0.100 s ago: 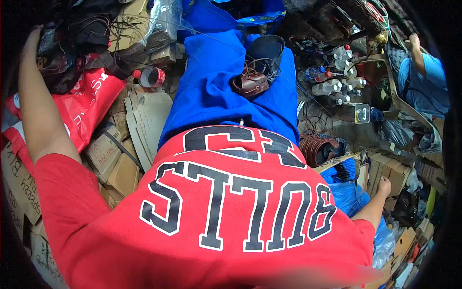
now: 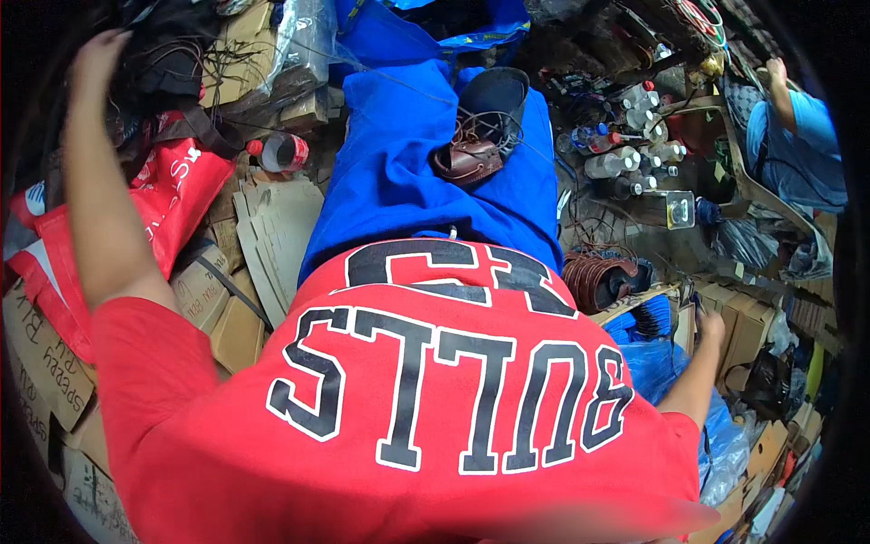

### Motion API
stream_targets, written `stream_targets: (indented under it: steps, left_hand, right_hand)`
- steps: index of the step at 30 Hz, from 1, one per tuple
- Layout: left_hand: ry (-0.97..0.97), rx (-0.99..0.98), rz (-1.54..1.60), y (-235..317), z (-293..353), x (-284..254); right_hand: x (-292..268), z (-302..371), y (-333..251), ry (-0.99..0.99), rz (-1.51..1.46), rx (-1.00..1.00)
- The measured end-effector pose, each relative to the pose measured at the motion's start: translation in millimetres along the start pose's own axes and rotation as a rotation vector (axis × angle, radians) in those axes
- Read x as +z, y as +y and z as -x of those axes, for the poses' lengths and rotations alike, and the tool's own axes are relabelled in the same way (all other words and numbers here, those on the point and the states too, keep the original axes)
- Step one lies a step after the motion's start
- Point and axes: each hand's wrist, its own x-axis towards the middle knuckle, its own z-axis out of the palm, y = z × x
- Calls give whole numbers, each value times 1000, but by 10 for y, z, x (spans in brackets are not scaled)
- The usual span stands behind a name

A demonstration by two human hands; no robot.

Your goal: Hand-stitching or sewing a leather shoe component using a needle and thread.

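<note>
- Left hand [image 2: 98,53] up at far left, fingers spread on a dark tangle of straps and cords [image 2: 172,63]; looks released, not gripping, but I can't tell for sure.
- Right hand [image 2: 710,328] low at right, by cardboard boxes [image 2: 739,331] and a blue plastic bag [image 2: 666,363]; open or clenched, can't tell.
- Brown shoe [image 2: 471,159] sits on the blue-clad lap, loose laces w/ it.
- Risk, I reckon: reaching left could tilt the lap so the shoe slides off; cords may snag the fingers.
- Hidden: red shirt [image 2: 408,408] blocks the middle; right fingertips too small to read; pile in shadow.
</note>
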Motion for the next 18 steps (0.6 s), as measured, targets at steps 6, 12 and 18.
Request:
stream_targets:
  steps: [6,12,18]
  left_hand:
    - [-235,998,823,2493,1743,873]
    - [-523,799,920,3072,2172,707]
    - [-593,547,1122,2461,1816,1066]
  right_hand:
    - [-781,1048,-2757,197,-965,-958]
    - [-1487,1911,-3622,186,-1187,-1252]
    - [-1390,1606,-3463,-342,-1407,-1086]
